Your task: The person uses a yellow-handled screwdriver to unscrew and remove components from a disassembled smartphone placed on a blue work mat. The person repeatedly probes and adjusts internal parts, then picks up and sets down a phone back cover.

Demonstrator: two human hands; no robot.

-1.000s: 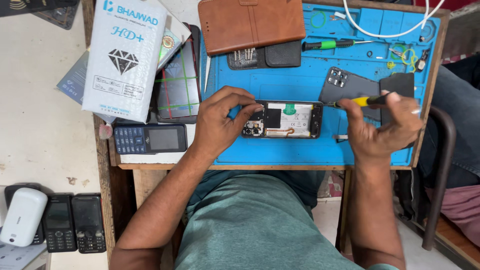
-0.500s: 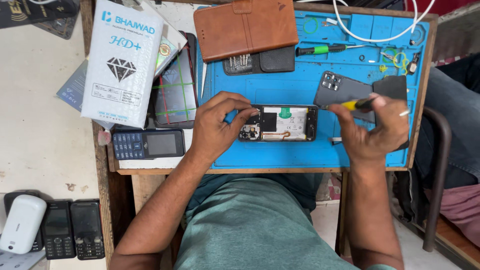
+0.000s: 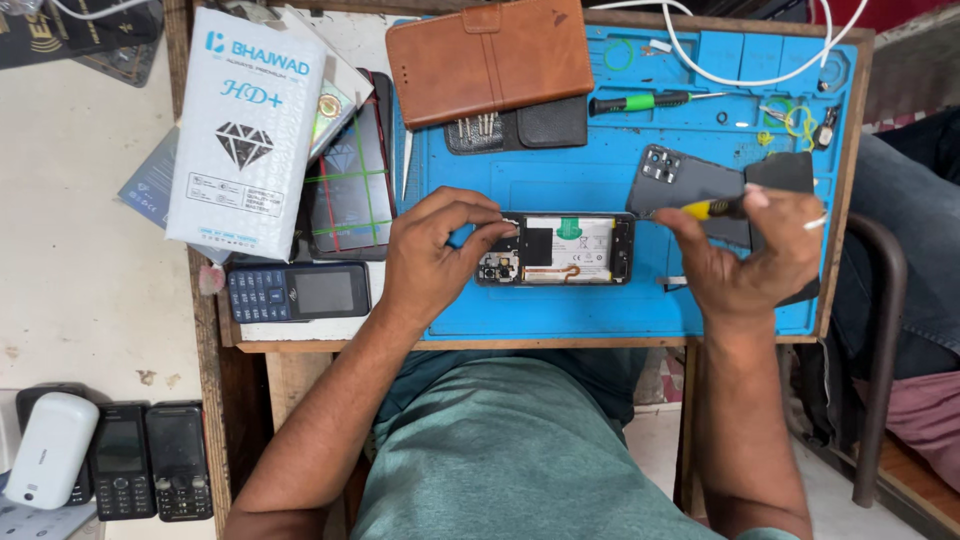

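Head view: your left hand (image 3: pixel 430 262) pinches the left end of the opened phone (image 3: pixel 555 249) (back off, insides showing), which lies mid blue mat (image 3: pixel 560 310). Right of the phone, your right hand (image 3: pixel 745 262) grips a yellow-handled screwdriver (image 3: pixel 705 209), its tip at the phone's right end.

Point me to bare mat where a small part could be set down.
Free: the blue mat strip between the tool pouch and the opened phone, and the front strip below that phone. Crowded: the mat's top right, with green screwdriver and white cable.
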